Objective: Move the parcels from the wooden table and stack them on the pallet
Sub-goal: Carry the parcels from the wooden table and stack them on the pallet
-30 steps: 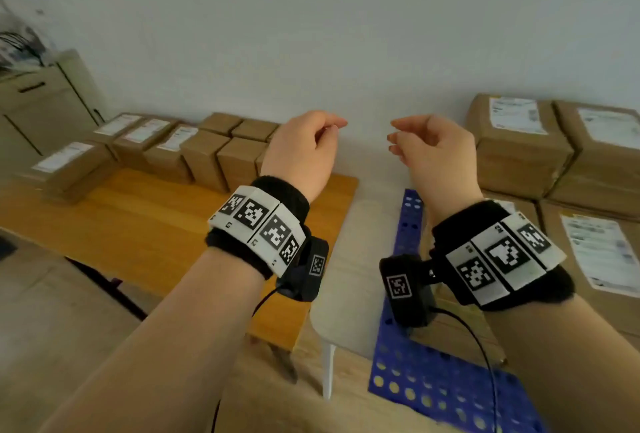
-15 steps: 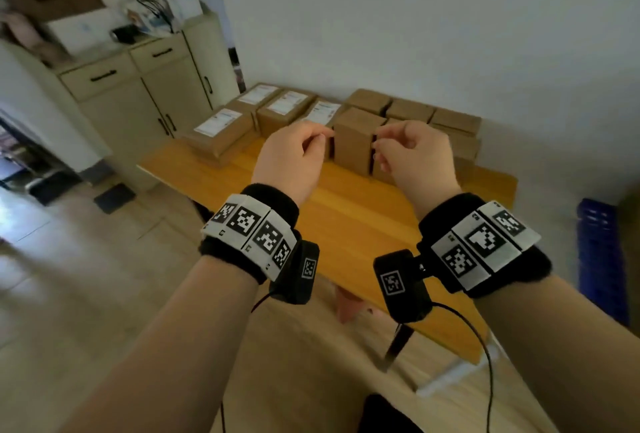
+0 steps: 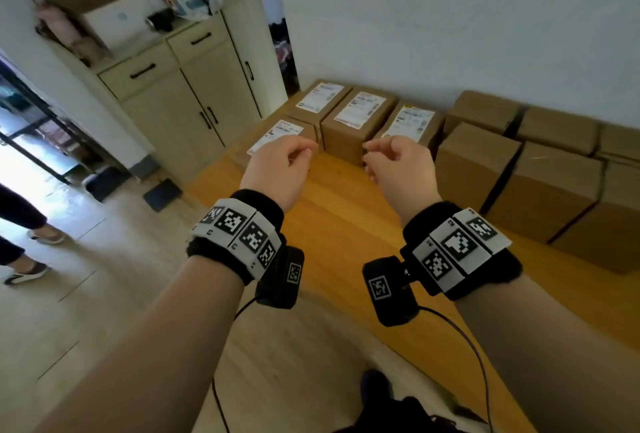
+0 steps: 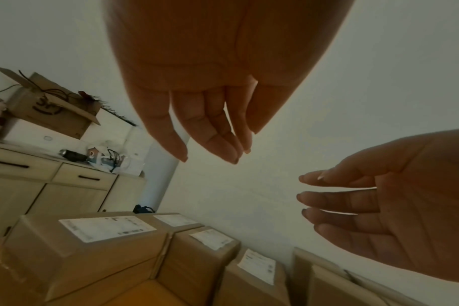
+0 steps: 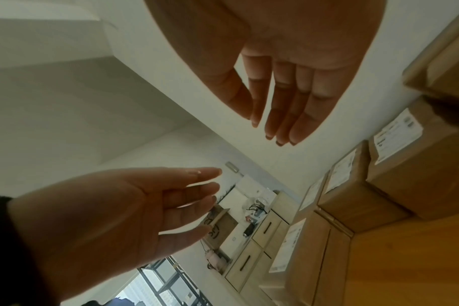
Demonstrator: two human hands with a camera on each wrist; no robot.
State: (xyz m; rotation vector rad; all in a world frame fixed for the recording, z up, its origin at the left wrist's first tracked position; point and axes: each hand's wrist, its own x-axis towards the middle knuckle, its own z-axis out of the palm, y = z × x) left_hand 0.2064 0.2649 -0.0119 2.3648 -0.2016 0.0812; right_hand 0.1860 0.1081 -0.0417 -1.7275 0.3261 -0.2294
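Several brown cardboard parcels stand along the far edge of the wooden table. Those with white labels include one at the near left, one at the centre and one to its right. Plain parcels fill the right side. My left hand and right hand hover above the table in front of the labelled parcels, palms facing each other, fingers relaxed and empty. In the left wrist view my left hand's fingers hang straight; in the right wrist view my right hand's fingers do too. The pallet is out of view.
A beige cabinet with drawers stands left of the table, with clutter on top. Another person's feet stand on the wooden floor at the far left. A white wall runs behind the parcels.
My view has swung left from the blue pallet to the wooden table. Both hands stayed raised and empty and now sit closer to the labelled parcels, slightly further apart.
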